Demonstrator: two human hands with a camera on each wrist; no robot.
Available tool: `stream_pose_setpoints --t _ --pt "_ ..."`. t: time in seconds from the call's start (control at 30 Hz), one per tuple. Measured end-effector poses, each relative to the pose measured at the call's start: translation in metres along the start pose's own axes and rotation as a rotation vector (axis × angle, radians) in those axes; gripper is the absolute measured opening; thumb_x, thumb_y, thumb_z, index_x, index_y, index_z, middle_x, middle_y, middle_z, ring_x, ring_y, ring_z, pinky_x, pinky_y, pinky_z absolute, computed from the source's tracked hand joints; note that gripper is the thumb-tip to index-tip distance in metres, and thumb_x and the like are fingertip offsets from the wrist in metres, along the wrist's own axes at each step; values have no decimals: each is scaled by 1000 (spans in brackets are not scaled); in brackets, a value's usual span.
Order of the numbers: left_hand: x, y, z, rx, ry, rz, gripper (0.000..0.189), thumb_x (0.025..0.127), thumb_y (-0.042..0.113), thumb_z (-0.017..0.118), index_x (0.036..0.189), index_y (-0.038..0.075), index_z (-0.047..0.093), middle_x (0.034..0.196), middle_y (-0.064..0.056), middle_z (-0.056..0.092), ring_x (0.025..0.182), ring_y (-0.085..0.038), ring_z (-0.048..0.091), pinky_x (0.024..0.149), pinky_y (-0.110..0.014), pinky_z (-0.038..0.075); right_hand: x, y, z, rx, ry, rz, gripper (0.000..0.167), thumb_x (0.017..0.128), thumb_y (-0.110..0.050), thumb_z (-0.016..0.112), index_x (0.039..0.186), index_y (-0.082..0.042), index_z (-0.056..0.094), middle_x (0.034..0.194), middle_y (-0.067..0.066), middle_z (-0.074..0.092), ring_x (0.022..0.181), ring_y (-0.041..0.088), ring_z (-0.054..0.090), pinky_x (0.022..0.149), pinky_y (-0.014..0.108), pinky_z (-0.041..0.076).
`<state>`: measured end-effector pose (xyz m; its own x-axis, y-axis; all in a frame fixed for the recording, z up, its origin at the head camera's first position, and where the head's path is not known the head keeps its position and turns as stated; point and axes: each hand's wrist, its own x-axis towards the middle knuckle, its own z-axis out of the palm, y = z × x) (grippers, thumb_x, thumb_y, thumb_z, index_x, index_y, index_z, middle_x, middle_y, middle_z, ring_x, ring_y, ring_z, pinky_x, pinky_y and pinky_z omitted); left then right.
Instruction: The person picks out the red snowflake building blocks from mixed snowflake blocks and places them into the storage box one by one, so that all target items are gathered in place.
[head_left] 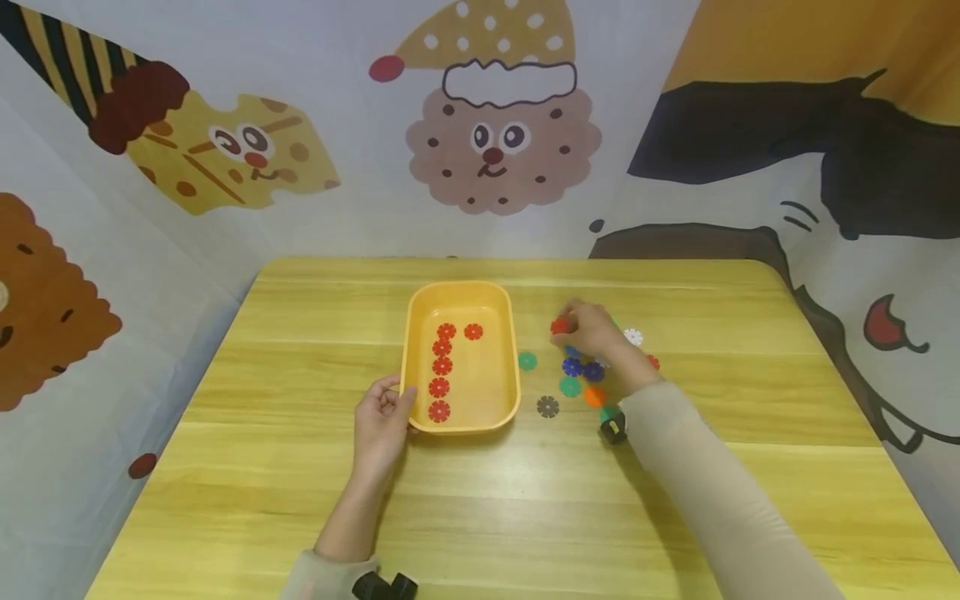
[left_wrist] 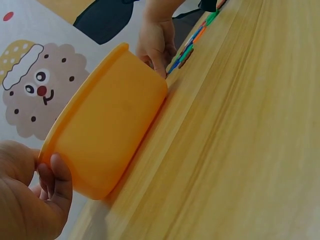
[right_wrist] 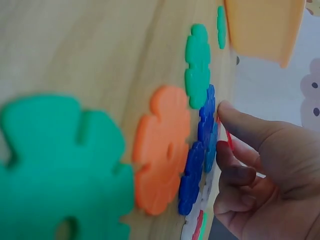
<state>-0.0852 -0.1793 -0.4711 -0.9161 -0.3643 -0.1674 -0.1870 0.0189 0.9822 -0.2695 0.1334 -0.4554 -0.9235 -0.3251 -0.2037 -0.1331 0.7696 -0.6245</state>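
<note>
My left hand grips the rim of a yellow plastic tray at its near left side, thumb over the edge. Inside the tray, several red snowflake discs form a column along the left, and one more red disc lies to the right of the column's top. Right of the tray, my right hand pinches a red snowflake disc between thumb and fingers, above the loose pile. In the right wrist view only a thin edge of this held disc shows.
Loose snowflake discs lie right of the tray: green, dark blue, orange, grey and white. Some are partly hidden under the right hand. A cartoon-printed cloth hangs behind the wooden table.
</note>
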Motion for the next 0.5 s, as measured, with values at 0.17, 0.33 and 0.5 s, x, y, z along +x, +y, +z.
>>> stream_pose_setpoints --t 0.17,0.33,0.5 --pt "0 -1 0 2 -3 2 32 100 10 64 129 -2 57 91 -16 58 63 -12 58 53 -22 56 2 2 3 -43 -6 -53 46 93 -19 75 130 2 56 114 21 66 104 35 63 93 48 56" --pt "-1 -1 0 -2 2 5 31 100 9 64 128 -2 57 91 -16 58 63 -12 58 52 -21 56 3 2 8 -45 20 -99 47 93 -25 76 128 1 59 114 19 66 104 35 61 95 51 54" --pt "0 0 0 -8 -1 7 33 99 9 64 129 -2 57 93 -19 59 64 -15 59 52 -21 56 3 0 13 -15 90 -179 44 92 -24 77 122 3 62 100 16 66 92 32 61 83 46 56"
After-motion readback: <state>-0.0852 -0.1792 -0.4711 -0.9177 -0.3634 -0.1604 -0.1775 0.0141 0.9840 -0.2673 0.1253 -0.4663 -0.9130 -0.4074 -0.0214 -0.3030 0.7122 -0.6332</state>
